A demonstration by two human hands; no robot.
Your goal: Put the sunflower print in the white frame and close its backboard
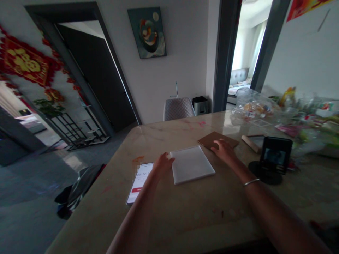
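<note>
A flat white square piece [192, 165], like a thin box or panel, lies on the table in front of me. My left hand [162, 163] is at its left edge, thumb and forefinger a little apart near the corner; whether they touch it is hard to see. Farther back, a brown flat square [209, 139], resembling card or thin board, lies on the tabletop. Over its near right part is my right hand [224, 151], fingers spread and none closed around it. Under my left forearm, partly hidden, a phone [137, 185] shows a timer.
On the right, a small screen on a round stand [275, 157] stands before a shallow tan tray [251, 143]. Plastic bags and packets [256, 104] crowd the table's far right. A quilted chair [178, 108] is beyond the far edge of the table [169, 218].
</note>
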